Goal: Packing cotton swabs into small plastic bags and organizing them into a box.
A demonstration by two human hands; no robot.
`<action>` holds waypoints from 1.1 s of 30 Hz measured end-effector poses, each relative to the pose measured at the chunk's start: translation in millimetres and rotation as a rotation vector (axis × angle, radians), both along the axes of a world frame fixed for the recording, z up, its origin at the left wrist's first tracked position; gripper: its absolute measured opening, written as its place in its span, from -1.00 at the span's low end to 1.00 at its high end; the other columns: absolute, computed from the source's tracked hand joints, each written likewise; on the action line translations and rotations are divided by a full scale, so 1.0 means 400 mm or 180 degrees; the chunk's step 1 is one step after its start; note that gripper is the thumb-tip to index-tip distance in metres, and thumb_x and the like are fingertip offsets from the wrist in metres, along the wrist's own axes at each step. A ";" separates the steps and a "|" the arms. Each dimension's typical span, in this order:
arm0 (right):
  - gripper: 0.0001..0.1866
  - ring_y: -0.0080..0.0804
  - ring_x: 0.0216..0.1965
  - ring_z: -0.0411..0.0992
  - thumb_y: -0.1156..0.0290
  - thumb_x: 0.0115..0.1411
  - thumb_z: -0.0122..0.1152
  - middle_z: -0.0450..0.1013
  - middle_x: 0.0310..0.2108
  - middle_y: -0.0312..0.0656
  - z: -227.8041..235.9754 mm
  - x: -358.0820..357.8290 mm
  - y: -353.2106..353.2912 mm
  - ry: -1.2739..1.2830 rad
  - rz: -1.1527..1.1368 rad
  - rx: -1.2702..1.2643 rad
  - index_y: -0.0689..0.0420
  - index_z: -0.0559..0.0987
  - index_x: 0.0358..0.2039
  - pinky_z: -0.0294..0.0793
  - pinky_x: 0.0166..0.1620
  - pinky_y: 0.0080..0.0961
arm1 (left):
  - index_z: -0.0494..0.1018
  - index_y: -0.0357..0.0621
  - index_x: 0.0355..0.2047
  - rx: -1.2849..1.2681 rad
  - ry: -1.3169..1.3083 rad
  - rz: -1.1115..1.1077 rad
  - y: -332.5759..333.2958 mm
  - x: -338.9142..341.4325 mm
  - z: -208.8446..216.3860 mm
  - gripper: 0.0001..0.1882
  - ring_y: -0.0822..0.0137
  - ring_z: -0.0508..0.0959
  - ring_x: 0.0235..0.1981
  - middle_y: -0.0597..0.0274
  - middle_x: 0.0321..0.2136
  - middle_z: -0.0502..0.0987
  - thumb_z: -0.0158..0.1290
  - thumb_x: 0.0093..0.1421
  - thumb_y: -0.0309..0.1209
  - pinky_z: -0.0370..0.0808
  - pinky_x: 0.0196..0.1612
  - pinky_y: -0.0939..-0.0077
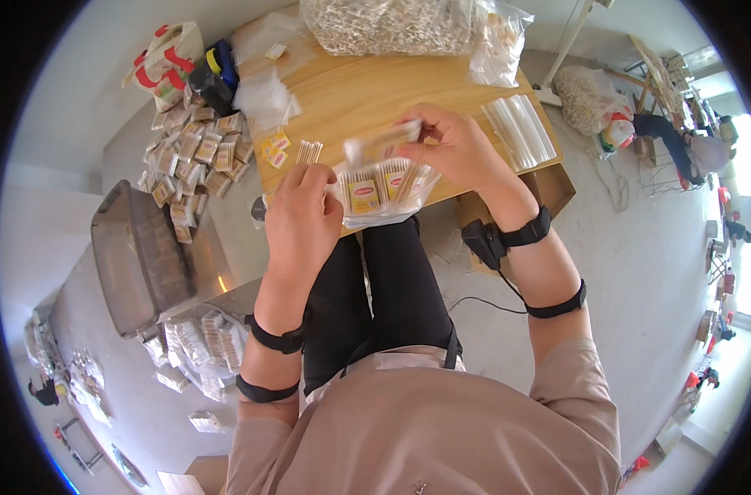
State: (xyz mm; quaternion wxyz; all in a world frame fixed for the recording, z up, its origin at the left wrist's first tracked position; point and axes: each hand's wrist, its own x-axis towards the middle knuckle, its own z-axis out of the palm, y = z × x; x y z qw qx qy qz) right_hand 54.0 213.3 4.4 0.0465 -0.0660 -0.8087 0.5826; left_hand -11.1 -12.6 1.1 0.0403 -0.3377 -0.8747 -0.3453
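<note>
Head view: a small bundle of thin, pale sticks (310,151) is held upright by the left hand (303,206), its fingers closed around the lower part, above the left front of a pale wooden worktop (359,91). A clear plastic packet (374,148), blurred, is clamped at its right end between the thumb and fingers of the right hand (456,147); its contents cannot be made out. Just below it, at the worktop's front edge, stick-filled packs with yellow-and-red labels (363,196) are held upright in a clear plastic bag (379,221). Small yellow-and-white cards (275,149) are scattered near the left hand, and flat clear plastic sleeves (520,132) are laid at the right. A large clear bag of loose pale sticks (383,31) is set at the far edge. On the left, finished-looking small packs (206,153) are heaped beside a grey translucent plastic bin (128,256).
</note>
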 end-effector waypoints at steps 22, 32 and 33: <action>-0.78 -0.37 -0.36 0.44 0.49 0.31 -0.04 0.36 -0.36 -0.05 -0.054 0.006 -0.047 0.0695 -0.0459 0.0546 0.29 0.23 -0.11 0.59 -0.37 -0.45 | 0.40 -0.27 -0.33 -0.2135 0.0574 -0.1237 0.148 -0.034 -0.033 -0.80 -0.04 0.50 -0.21 -0.05 -0.34 0.52 0.05 -0.02 -0.51 0.48 -0.17 0.14; -0.72 -0.17 -0.34 0.50 0.45 0.28 -0.01 0.40 -0.35 0.10 -0.035 0.021 -0.059 0.0309 -0.0681 -0.0724 0.36 0.20 -0.12 0.52 -0.42 -0.35 | 0.39 -0.27 -0.27 -0.2573 0.0381 -0.1238 0.160 -0.032 -0.008 -0.61 0.00 0.51 -0.13 -0.05 -0.26 0.51 0.22 -0.13 -0.43 0.49 -0.11 0.22; -0.74 -0.25 -0.29 0.49 0.46 0.31 -0.04 0.38 -0.28 0.05 -0.040 0.023 -0.058 0.0249 -0.0668 -0.0646 0.33 0.19 -0.10 0.60 -0.37 -0.38 | 0.39 -0.27 -0.27 -0.2570 0.0396 -0.1239 0.163 -0.028 -0.005 -0.61 0.00 0.51 -0.13 -0.05 -0.26 0.51 0.22 -0.13 -0.43 0.49 -0.11 0.22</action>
